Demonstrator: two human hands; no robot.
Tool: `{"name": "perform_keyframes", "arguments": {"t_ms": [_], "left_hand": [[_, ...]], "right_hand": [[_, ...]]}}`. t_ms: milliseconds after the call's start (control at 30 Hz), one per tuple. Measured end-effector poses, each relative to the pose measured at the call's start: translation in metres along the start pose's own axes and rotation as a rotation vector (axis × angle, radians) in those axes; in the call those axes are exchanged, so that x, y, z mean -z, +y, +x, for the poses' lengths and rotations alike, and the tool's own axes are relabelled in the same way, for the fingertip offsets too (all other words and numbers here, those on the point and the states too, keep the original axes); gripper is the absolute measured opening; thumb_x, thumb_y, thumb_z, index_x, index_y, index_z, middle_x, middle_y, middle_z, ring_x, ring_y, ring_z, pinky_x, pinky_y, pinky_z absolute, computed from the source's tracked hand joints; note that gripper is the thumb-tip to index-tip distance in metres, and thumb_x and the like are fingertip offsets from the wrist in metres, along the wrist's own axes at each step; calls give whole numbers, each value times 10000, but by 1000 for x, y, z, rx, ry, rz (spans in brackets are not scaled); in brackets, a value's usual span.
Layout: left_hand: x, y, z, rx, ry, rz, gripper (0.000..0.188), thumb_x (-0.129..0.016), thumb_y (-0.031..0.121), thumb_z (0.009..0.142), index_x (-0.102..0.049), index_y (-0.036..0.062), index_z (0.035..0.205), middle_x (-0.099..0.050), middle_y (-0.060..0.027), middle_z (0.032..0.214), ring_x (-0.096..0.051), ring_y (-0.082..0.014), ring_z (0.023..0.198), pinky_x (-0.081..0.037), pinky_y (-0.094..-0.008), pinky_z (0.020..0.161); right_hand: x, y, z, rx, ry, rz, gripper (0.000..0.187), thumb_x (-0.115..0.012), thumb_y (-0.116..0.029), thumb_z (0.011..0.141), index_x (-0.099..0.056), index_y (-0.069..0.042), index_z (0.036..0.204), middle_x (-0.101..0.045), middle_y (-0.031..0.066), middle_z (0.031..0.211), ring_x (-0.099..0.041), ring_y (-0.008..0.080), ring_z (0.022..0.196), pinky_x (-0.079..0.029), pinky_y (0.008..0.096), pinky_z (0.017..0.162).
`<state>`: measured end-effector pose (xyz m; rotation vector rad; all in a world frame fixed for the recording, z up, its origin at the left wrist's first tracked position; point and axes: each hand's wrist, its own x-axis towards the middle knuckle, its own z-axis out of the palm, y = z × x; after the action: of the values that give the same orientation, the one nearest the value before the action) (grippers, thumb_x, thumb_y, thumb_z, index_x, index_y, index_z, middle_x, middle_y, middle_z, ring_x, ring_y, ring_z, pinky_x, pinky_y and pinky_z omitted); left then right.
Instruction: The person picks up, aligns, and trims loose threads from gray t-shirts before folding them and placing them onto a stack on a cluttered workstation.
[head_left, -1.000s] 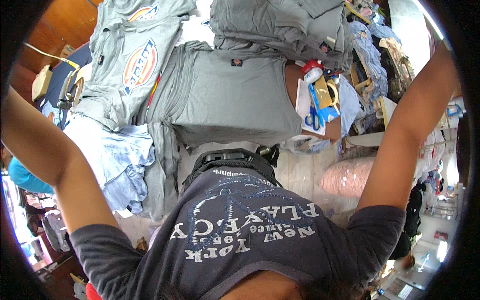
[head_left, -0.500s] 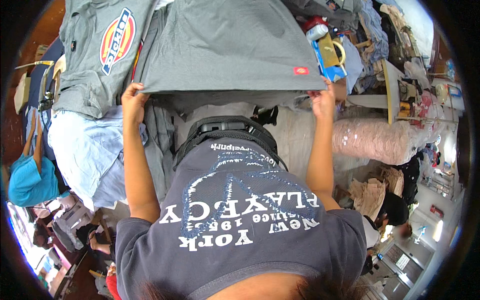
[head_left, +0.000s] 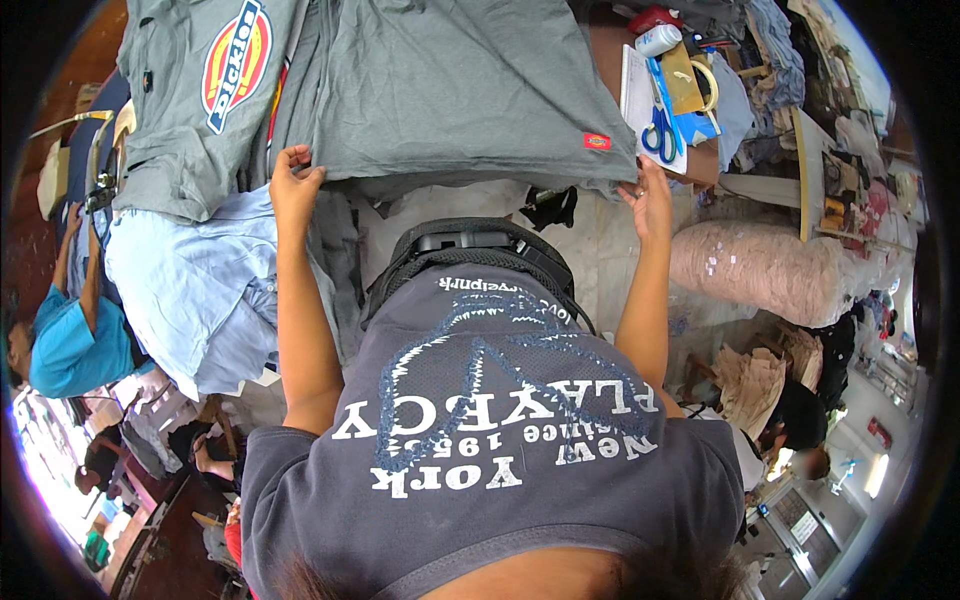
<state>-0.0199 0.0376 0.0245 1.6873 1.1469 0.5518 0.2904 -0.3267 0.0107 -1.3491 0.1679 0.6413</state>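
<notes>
Hem [head_left: 500, 175] of the grey jersey shirt [head_left: 450, 90], spread over the table [head_left: 706, 162], lies between the left hand [head_left: 295, 190] and right hand [head_left: 652, 198]; remotely, I can't tell whether either's fingers pinch it. Uneven tugging could skew or wrinkle it.

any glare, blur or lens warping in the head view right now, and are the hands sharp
Head view, centre: left hand and right hand look fairly sharp, grey shirt evenly lit; head view, lower left: the bright opening is washed out; head view, lower right: a strip light glows white; head view, rim: straight edges bend and corners go black.
</notes>
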Motion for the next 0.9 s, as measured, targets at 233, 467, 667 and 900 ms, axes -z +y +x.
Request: {"name": "perform_keyframes", "arguments": {"t_ms": [233, 467, 667, 900], "left_hand": [[14, -7, -4, 129, -89, -443, 512, -488, -141, 676, -402, 58, 1140, -454, -105, 1068, -490, -103, 800, -416, -195, 675], [24, -6, -12, 145, -111, -618, 571, -482, -144, 675, -347, 67, 1188, -445, -123, 1125, -504, -99, 808, -437, -197, 689], [26, -4, -14, 131, -102, -740, 592, -502, -148, 671, -331, 67, 1196, -459, -137, 1120, -511, -105, 808, -457, -201, 681], [28, -9, -14, 81, -83, -781, 607, -504, -155, 685, -315, 70, 1216, -461, -150, 1126, -517, -107, 810, -467, -208, 709]], "right_hand": [[14, 3, 20, 39, -48, -113, 274, -612, -77, 751, -493, -79, 998, -529, -12, 777, -489, 109, 706, -402, 298, 642], [25, 2, 29, 34, -74, 32, 242, -610, -70, 753, -506, -91, 970, -531, 5, 815, -497, 124, 712, -400, 270, 614], [25, -11, 37, 26, -136, 202, 270, -617, -70, 746, -490, -103, 982, -555, 37, 887, -522, 149, 770, -395, 285, 623], [21, -25, 38, 35, -248, 211, 312, -582, 20, 735, -473, -103, 1001, -527, 33, 896, -510, 138, 791, -399, 273, 625]]}}
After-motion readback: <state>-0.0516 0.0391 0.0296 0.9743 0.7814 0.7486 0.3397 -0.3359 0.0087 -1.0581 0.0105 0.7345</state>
